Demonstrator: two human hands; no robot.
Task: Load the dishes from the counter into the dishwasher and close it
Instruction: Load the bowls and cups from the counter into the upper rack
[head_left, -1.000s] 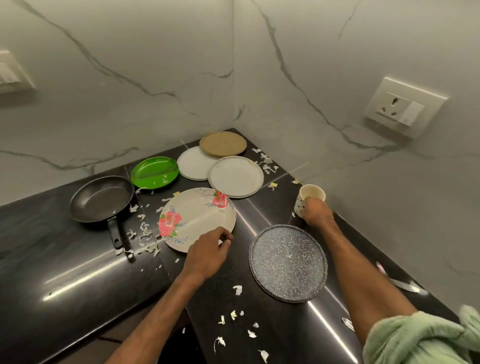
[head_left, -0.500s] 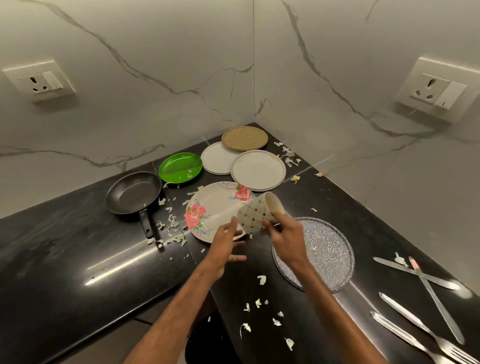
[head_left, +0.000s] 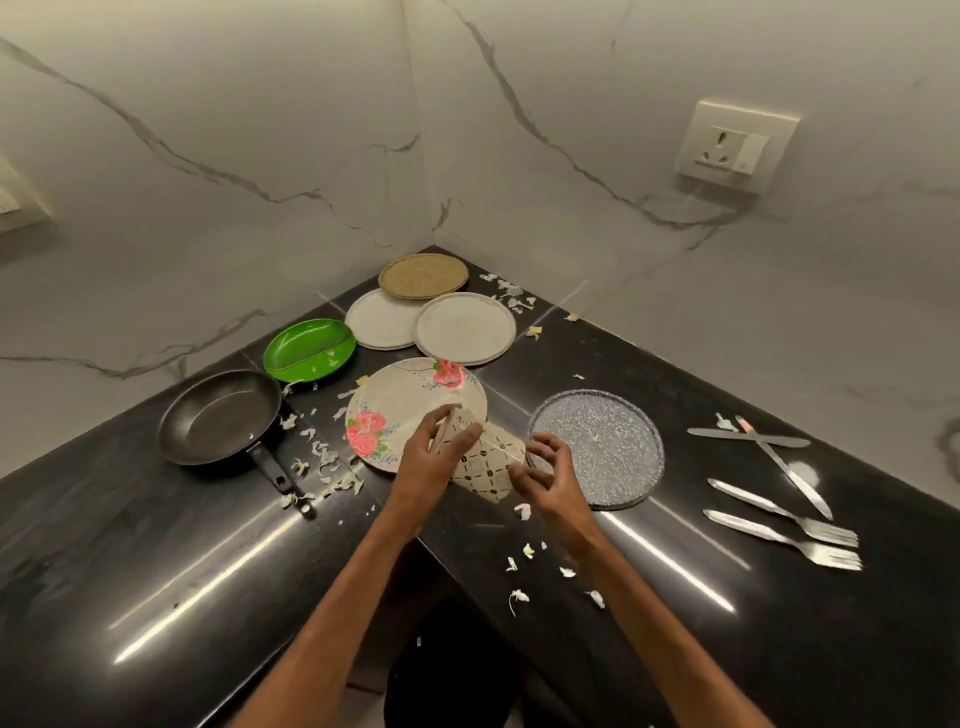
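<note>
My two hands are close together above the inner front corner of the glossy black tabletop (head_left: 156, 571), with the cream cup patterned in small dark marks (head_left: 485, 467) tipped on its side between them. My left hand (head_left: 431, 460) is wrapped round the cup's upper part, thumb on one side and fingers on the other. My right hand (head_left: 553, 480) has its fingers curled, their tips against the cup's other end. I cannot tell whether that hand grips it or only touches it. The cup is lifted off the tabletop, over the near rim of the cream plate with pink flowers (head_left: 400, 400).

Just right of my hands lies the round grey speckled plate (head_left: 602, 441). Towards the left edge sits the black frying pan (head_left: 218, 415), its handle pointing at me, with the green divided plate (head_left: 309, 351) behind it. In the back corner two plain white plates (head_left: 465, 327) overlap, and a tan woven round plate (head_left: 423, 275) lies behind them.

Near the right edge two steel knives (head_left: 789, 470) lie crossed, with two steel forks (head_left: 784, 540) in front of them. Pale scraps (head_left: 324, 457) are scattered by the pan handle and below my wrists.
</note>
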